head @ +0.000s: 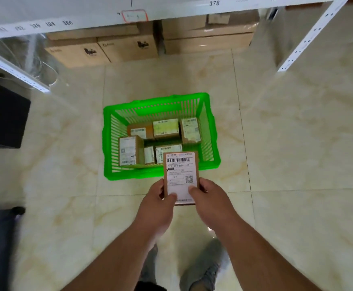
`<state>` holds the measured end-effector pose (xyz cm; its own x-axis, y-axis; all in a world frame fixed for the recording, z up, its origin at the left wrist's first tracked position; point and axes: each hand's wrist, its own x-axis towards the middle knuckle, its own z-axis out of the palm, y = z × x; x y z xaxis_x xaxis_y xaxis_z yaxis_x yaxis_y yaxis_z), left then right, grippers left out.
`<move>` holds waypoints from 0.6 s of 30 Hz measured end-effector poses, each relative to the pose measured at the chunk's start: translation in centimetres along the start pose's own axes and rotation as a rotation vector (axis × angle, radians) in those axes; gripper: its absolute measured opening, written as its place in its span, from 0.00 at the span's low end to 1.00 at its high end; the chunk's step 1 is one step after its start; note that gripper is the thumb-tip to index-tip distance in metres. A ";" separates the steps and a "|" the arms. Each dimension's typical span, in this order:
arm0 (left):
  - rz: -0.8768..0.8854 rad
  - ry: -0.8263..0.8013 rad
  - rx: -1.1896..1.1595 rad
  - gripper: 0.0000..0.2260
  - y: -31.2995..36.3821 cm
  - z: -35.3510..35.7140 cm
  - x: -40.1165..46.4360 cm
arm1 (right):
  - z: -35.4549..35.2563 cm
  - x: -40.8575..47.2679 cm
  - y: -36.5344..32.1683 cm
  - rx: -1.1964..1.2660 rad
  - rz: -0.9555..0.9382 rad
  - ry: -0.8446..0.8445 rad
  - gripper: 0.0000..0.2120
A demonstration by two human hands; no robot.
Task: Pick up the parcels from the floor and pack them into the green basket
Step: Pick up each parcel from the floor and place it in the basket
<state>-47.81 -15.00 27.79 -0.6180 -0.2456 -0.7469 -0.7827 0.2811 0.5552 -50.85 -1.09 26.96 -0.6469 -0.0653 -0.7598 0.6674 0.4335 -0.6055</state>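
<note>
A small cardboard parcel (180,171) with a white shipping label faces up in front of me, held above the near rim of the green basket. My left hand (157,206) grips its lower left edge and my right hand (210,203) grips its lower right edge, thumbs on the label. The green basket (108,143) stands on the tiled floor and holds several labelled cardboard parcels (166,128) around a dark gap in the middle. The held parcel covers part of the basket's near wall.
White metal shelving (305,40) crosses the top, with big cardboard boxes (127,46) under it. A dark object (2,116) sits at the left edge. My grey shoes (201,267) stand on the beige tiles below.
</note>
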 end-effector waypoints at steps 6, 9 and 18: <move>-0.034 -0.006 -0.023 0.18 1.3 -1.4 5.2 | 1.3 5.5 -2.4 -0.031 0.014 0.004 0.19; -0.041 0.028 -0.008 0.14 2.1 -2.6 8.6 | 2.9 8.4 -3.2 -0.010 0.038 0.016 0.23; -0.099 -0.066 0.035 0.16 1.2 -5.3 19.8 | 8.4 18.3 -4.5 -0.067 0.077 0.070 0.15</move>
<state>-61.38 -24.44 15.59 -0.5305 -0.2125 -0.8206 -0.8361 0.2908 0.4652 -62.58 -11.83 13.82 -0.6202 0.0325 -0.7838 0.6915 0.4943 -0.5267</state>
